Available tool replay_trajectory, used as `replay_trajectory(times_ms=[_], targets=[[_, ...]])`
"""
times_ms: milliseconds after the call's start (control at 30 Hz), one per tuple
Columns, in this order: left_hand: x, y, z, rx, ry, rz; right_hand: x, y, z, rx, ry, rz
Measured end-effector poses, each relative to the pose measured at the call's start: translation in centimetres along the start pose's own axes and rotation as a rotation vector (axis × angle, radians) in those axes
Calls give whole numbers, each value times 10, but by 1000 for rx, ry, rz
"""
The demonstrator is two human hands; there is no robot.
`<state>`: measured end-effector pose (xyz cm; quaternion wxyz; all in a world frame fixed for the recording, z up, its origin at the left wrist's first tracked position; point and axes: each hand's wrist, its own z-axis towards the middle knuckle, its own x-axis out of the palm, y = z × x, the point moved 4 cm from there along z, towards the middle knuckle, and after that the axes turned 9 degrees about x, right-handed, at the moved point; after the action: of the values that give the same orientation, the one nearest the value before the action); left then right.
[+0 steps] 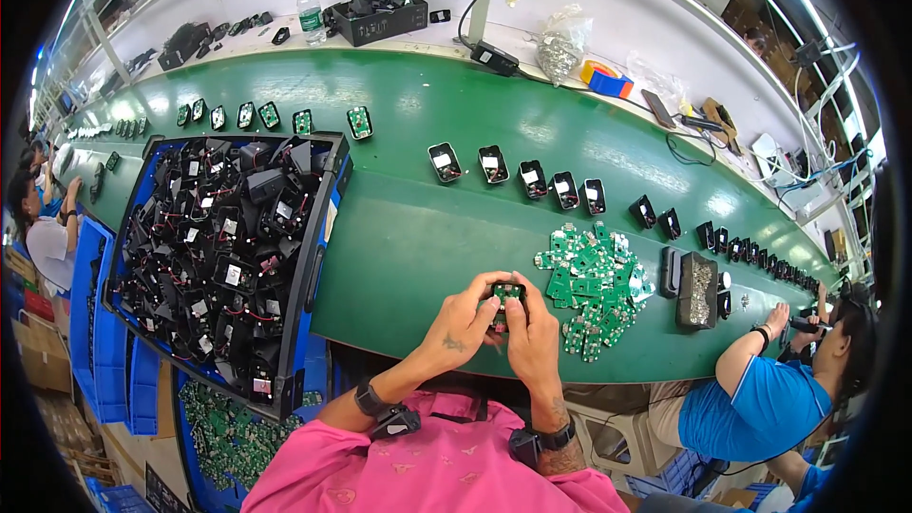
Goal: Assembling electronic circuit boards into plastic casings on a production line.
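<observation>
Close to the table's front edge, I hold a small black plastic housing with a green circuit board in it. My left hand grips it from the left, thumb on the board. From the other side my right hand is closed on the same housing, its thumb also pressing the board. My fingers hide the housing's lower part and underside. Right of my hands lies a loose heap of green circuit boards. A big blue-and-black crate of black housings with red wires stands at my left.
Housings with boards and open housings form a row across the green table. A metal-filled box stands beyond the board heap. On the back shelf are a bottle and a tape dispenser. A co-worker in blue sits at right.
</observation>
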<state>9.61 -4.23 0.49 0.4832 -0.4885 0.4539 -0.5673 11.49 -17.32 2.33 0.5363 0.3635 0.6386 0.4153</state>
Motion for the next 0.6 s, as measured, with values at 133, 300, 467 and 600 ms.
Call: replay_trajectory(times_ms=[133, 300, 467, 600], targets=[[0, -5, -2, 38, -25, 164, 3, -3, 1, -139, -89, -47], [-6, -7, -4, 144, -110, 226, 20, -13, 5, -119, -106, 136], [-33, -2, 13, 200, -178, 265, 50, -24, 38, -45, -5, 153], [-106, 17, 72, 223, -462, 263, 65, -23, 52, -91, 8, -67]])
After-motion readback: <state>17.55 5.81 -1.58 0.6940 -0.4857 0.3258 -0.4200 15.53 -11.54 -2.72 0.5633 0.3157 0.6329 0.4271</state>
